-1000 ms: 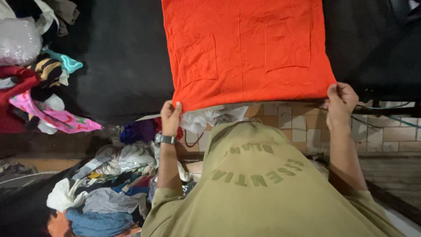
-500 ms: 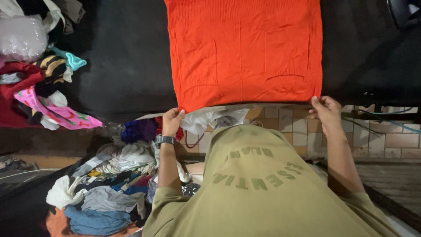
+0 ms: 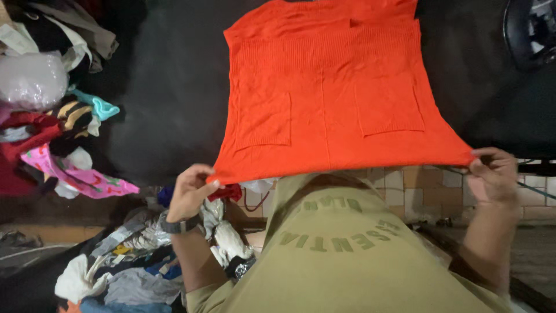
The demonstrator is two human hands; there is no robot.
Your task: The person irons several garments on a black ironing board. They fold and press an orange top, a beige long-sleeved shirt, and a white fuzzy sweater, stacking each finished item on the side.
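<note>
Dim overhead light is falling unevenly, making the orange garment [image 3: 333, 98] glow while the dark desk [image 3: 168, 98] is sinking into near-black shadow, the clothes pile [image 3: 52, 133] at its left edge looking soft and slightly stretched.

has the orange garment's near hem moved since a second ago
Yes. The orange garment has been drawn toward the person: its hem now overhangs the black table edge, pinched by both hands.

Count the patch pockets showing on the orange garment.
2. One pocket lies on the orange garment nearer the left hand; the other pocket lies nearer the right hand. Its underside is hidden.
</note>
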